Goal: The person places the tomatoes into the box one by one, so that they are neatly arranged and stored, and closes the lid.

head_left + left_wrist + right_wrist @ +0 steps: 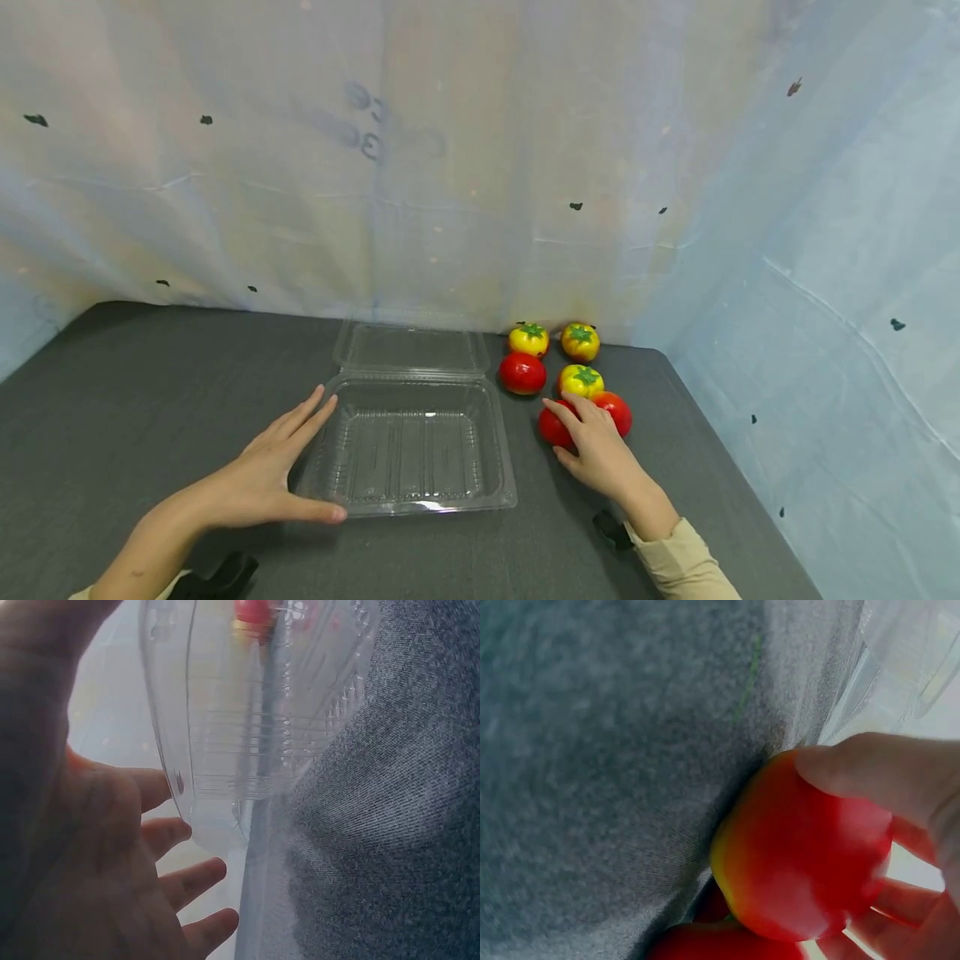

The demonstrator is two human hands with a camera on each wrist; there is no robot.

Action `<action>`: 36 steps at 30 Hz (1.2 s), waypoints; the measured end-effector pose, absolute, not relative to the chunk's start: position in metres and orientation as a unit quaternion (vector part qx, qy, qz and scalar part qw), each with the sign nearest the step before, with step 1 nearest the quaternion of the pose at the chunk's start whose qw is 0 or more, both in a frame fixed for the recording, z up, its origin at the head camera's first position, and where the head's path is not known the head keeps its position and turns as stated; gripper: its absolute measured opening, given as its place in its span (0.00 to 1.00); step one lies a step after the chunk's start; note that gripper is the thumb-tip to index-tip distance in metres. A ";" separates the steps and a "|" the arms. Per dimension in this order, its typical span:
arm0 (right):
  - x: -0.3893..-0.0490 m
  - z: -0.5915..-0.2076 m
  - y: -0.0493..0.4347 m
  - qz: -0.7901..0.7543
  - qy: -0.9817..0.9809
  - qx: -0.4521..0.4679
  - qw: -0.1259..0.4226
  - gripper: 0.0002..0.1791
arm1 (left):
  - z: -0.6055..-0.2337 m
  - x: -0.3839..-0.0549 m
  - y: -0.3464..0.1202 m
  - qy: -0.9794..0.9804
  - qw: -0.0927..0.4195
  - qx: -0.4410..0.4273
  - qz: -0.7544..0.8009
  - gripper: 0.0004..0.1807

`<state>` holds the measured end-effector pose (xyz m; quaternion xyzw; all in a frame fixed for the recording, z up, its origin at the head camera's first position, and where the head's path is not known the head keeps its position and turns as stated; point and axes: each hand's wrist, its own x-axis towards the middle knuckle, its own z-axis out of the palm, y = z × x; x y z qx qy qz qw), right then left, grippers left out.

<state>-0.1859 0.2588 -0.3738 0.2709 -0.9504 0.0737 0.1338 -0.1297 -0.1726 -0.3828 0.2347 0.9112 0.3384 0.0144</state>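
A clear plastic clamshell box (411, 506) lies with its lid (411, 348) folded back toward the wall; its tray holds nothing. My left hand (262, 479) spreads its fingers and thumb along the tray's left side, and in the left wrist view the fingertips (176, 829) are right at the rim. To the right of the box, my right hand (600, 446) grips a red tomato (553, 425). In the right wrist view the thumb lies over this tomato (802, 855), whose lower end is yellowish, with fingers round its far side.
Another red tomato (615, 412) sits just right of the gripped one. Behind are a red one (522, 373) and several yellow-topped tomatoes (581, 381) with green star-shaped leaves. A pale sheet wall (450, 208) stands behind the dark table (150, 400), and another sheet (847, 333) hangs at right.
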 end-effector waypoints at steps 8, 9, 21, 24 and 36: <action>-0.187 -0.372 0.259 0.100 -0.945 0.271 0.152 0.38 | -0.383 -0.128 -0.172 0.910 0.026 0.226 0.347 0.67; -0.187 -0.372 0.259 0.106 -0.945 0.269 0.152 0.38 | -0.383 -0.129 -0.172 0.910 0.026 0.226 0.347 0.67; -0.189 -0.376 0.254 0.182 -0.938 0.249 0.157 0.39 | -0.385 -0.131 -0.174 0.896 0.032 0.233 0.377 0.66; -0.189 -0.376 0.254 0.197 -0.935 0.248 0.159 0.39 | -0.385 -0.131 -0.174 0.896 0.030 0.234 0.377 0.67; -0.189 -0.371 0.248 0.225 -0.918 0.268 0.185 0.36 | -0.383 -0.130 -0.172 0.901 0.036 0.223 0.370 0.66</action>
